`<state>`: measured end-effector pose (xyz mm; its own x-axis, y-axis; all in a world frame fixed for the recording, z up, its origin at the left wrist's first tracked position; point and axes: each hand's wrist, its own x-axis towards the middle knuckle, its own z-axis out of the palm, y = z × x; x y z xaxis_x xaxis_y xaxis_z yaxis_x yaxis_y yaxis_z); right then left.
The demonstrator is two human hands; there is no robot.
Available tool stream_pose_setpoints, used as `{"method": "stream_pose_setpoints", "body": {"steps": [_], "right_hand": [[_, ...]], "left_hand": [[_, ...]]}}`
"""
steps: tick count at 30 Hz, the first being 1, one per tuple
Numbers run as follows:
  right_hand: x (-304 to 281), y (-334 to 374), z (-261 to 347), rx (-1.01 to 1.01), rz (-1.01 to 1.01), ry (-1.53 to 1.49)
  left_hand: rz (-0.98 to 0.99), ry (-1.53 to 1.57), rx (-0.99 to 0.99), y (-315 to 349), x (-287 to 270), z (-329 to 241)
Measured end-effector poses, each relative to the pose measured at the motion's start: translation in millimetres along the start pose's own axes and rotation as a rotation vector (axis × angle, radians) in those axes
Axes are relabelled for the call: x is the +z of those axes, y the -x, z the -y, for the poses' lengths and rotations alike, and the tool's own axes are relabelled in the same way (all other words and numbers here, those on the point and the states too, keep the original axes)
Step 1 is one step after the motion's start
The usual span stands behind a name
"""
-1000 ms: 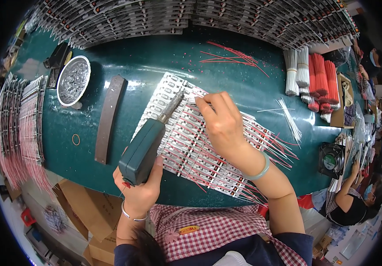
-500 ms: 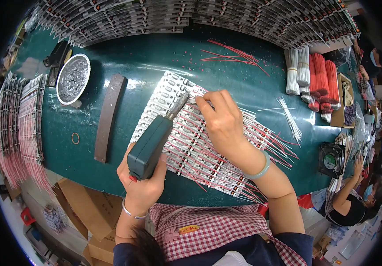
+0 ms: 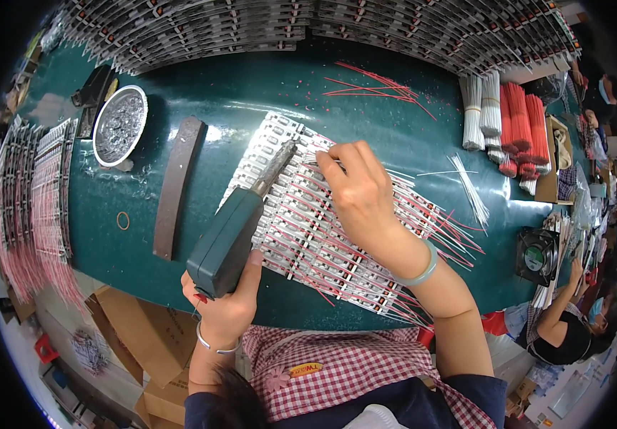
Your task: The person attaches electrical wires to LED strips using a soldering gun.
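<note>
My left hand (image 3: 226,304) is wrapped round a dark green soldering gun (image 3: 226,236), its metal tip pointing up and right over a panel of white circuit boards (image 3: 262,154). Rows of small parts cover the panel, and red and white wires (image 3: 423,222) trail off its right side. Close to the gun's tip, my right hand (image 3: 358,182) has thumb and forefinger pinched at the upper part of the panel. A thin wire seems to be between those fingertips, mostly hidden by them.
Left of the panel lie a dark brown bar (image 3: 179,189), a white-rimmed bowl (image 3: 144,114) and a rubber band (image 3: 123,221). Bundled red wires (image 3: 516,118) and white wires (image 3: 472,114) stand at right, above a small fan (image 3: 537,256). Stacked panels (image 3: 194,32) line the back. A co-worker (image 3: 573,329) sits at right.
The soldering gun has drawn back down and left with my left hand, so its tip now sits slightly away from my right fingertips. My right hand has barely moved.
</note>
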<state>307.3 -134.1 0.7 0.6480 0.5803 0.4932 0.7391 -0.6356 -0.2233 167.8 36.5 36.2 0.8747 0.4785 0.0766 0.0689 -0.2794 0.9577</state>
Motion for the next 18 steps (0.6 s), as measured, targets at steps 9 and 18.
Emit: {"method": "stream_pose_setpoints", "body": {"steps": [9,18], "right_hand": [[-5.7,5.3,8.3,-0.014,-0.022,-0.025],[0.4,6.7,9.1,-0.01,0.003,-0.027]], "left_hand": [[0.0,0.033,-0.024,4.8,-3.8,0.8],[0.069,-0.002,-0.03,3.5,-4.8,3.0]]}}
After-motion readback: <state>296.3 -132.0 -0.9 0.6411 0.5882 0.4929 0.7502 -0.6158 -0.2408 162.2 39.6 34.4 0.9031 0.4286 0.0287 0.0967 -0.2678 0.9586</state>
